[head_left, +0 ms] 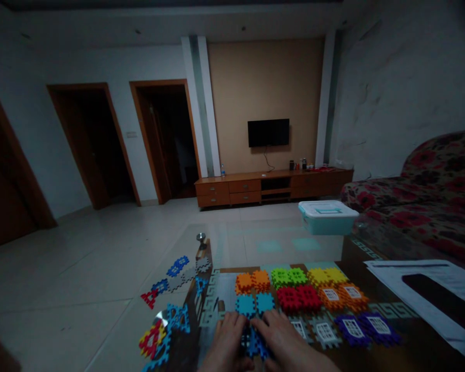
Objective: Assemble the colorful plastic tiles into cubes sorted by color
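Observation:
My left hand (228,338) and my right hand (279,336) come up from the bottom edge, side by side. Between them lie dark blue interlocking tiles (259,345) with toothed edges, partly hidden by my fingers. Both hands are closed around these tiles, left hand at the left side and right hand at the right. Just beyond my fingertips sit light blue tiles (245,305) in two stacks. Grey tiles with white window panels (325,331) lie right of my right hand.
Orange tiles (251,281), green tiles (289,277), yellow tiles (327,276), red tiles (299,298) and purple tiles (368,329) stand in stacks on the glass table (139,330). Loose blue tiles (178,266) lie left. A lidded teal box (327,222) stands behind; papers (442,289) lie right.

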### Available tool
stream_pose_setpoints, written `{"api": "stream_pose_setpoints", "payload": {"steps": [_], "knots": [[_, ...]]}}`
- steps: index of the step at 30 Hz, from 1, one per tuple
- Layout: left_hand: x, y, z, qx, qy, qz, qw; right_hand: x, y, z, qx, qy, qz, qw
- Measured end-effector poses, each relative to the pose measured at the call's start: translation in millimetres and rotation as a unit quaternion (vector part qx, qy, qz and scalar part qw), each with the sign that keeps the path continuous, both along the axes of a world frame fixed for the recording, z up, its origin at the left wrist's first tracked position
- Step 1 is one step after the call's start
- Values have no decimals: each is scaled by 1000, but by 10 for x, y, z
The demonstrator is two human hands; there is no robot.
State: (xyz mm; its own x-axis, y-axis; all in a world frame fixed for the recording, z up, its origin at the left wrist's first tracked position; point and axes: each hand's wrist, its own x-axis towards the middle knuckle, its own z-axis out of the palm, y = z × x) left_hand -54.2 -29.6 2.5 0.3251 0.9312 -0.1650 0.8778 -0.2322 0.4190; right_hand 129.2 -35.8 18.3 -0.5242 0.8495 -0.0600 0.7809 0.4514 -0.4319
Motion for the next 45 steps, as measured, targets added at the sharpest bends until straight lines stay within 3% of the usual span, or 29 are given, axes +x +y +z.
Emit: {"api": "stream_pose_setpoints", "payload": {"steps": [3,6,9,12,16,18,22,26,29,34,38,42,45], "knots": [[-77,-45,85,21,-31,10,999,-7,-27,-4,6,1,-2,1000],[-263,-8,191,87,-74,58,992,-23,-30,-21,23,28,3,999],[-575,142,219,165,-52,143,975,-96,29,23,25,64,17,997],[-961,321,194,191,42,251,948,-311,234,135,42,92,45,994],[-1475,531,193,165,113,332,922,-914,822,291,115,55,102,987],[-1697,656,191,148,126,343,919,-1331,1188,347,188,-33,163,968],[-2004,952,138,102,154,322,929,-2229,1806,368,203,-89,243,944],[-2130,1163,77,76,171,286,940,-2909,2113,259,209,-128,286,926],[-2142,1213,51,79,182,268,943,-3126,2202,158,203,-161,300,918],[-2070,1161,73,95,180,241,949,-3036,2243,145,221,-180,281,916],[-1990,1047,241,124,165,239,949,-2716,2161,374,245,-161,225,929],[-1846,846,494,188,72,239,950,-2104,1855,639,241,-121,184,945],[-1561,631,600,234,-69,216,945,-1449,1459,671,223,-60,163,959]]}}
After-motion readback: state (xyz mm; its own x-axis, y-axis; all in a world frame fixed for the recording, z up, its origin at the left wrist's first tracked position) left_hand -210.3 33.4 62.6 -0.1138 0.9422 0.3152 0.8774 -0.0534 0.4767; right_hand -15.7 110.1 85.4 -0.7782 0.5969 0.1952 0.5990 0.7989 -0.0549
